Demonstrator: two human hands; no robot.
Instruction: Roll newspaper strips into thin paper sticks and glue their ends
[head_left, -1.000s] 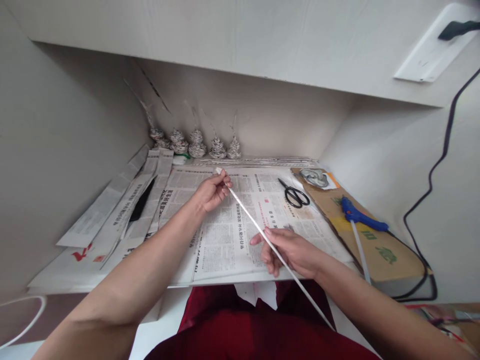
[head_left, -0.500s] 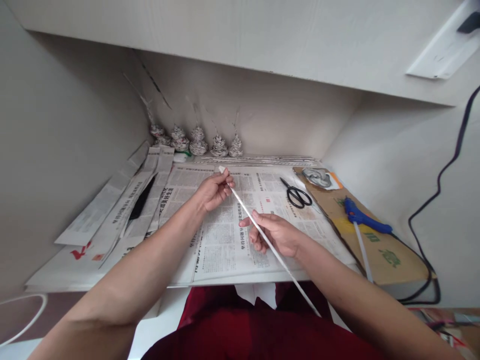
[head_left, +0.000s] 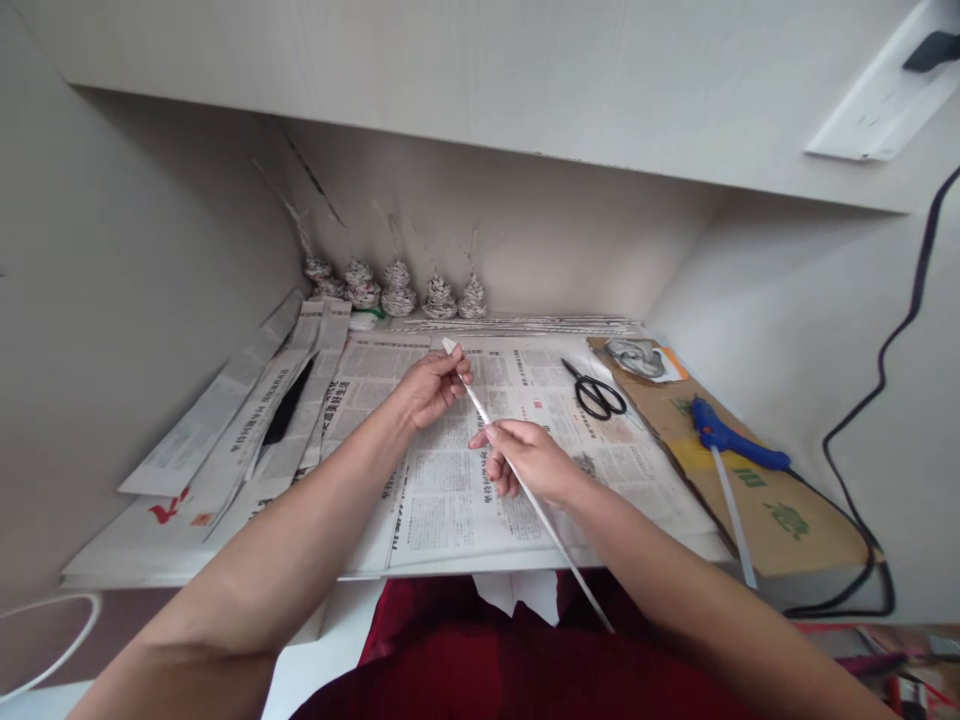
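A thin rolled paper tube (head_left: 541,517) slants from above the newspaper toward my lap. My left hand (head_left: 435,388) pinches it close to its upper tip, which pokes out white beyond the fingers. Lower down, my right hand (head_left: 529,455) grips the same tube between thumb and fingers. Below that hand the tube runs on past the table edge, over my dark red clothing. Under both hands lies a spread newspaper sheet (head_left: 442,500).
Black scissors (head_left: 598,397) lie right of my hands. A blue glue gun (head_left: 739,440) rests on cardboard (head_left: 817,535). Newspaper strips (head_left: 202,430) are fanned out at left. Several woven paper gourds (head_left: 398,290) stand at the back, near thin paper rods (head_left: 555,326).
My right hand has moved up and left along the tube, closer to my left hand. The tube's lower end has shifted slightly left. My left hand keeps its pinch.
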